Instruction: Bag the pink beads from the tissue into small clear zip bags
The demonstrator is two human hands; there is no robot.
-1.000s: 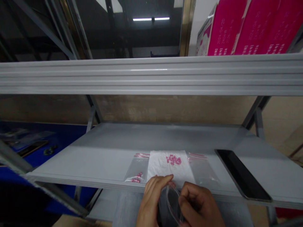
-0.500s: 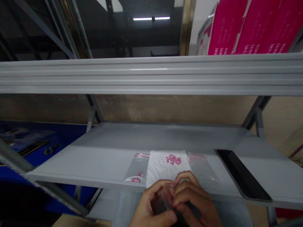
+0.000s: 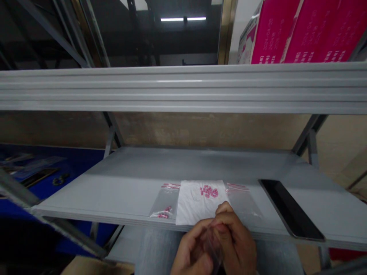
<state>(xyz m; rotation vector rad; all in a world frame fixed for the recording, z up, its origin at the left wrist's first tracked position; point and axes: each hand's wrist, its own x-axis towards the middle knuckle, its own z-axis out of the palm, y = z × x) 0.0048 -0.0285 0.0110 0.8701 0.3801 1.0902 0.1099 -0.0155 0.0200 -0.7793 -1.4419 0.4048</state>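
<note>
Both hands are together at the shelf's front edge, low in the view. My left hand [image 3: 192, 250] is closed around a clear zip bag [image 3: 212, 244]. The fingers of my right hand [image 3: 235, 238] pinch the same bag near its top. What the bag contains, if anything, is hidden by the fingers. Just beyond the hands lies a white tissue [image 3: 190, 204] bearing a cluster of pink beads [image 3: 209, 191]. Left of it rests a zip bag with a few pink beads [image 3: 164, 202] at its bottom. A flat clear zip bag [image 3: 243, 202] lies to the tissue's right.
A black phone [image 3: 291, 210] lies on the grey shelf [image 3: 120, 187] at the right. Above runs a metal rail [image 3: 172, 89], with pink boxes [image 3: 286, 34] behind it. A blue surface [image 3: 77, 164] with small items is at the left.
My right hand has moved in closer to the left, and its fingers have closed at the top of the bag. The view has shifted slightly.
</note>
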